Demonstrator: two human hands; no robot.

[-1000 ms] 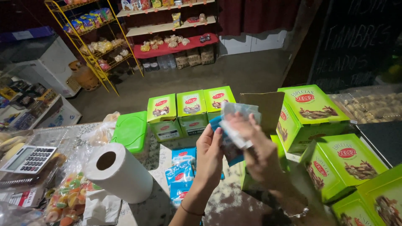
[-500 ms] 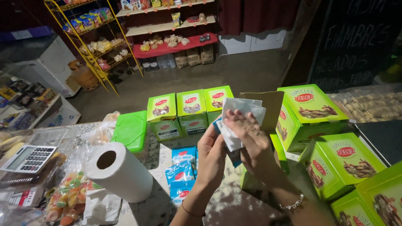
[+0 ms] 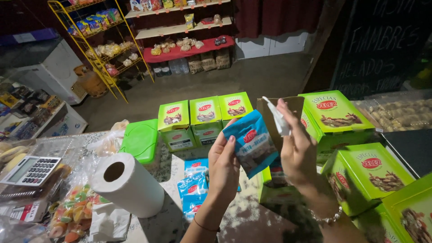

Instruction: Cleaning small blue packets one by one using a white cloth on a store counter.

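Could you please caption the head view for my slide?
Left hand holds a blue foil sachet; right hand holds a white tissue.

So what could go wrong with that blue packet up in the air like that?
The left hand pinches the blue packet only by its lower edge, so it might slip and fall among the blue packets on the counter. The right hand holds a white wipe loosely in its fingertips, so that could drop too. Both forearms hang close to the open green box, so an elbow might knock it.
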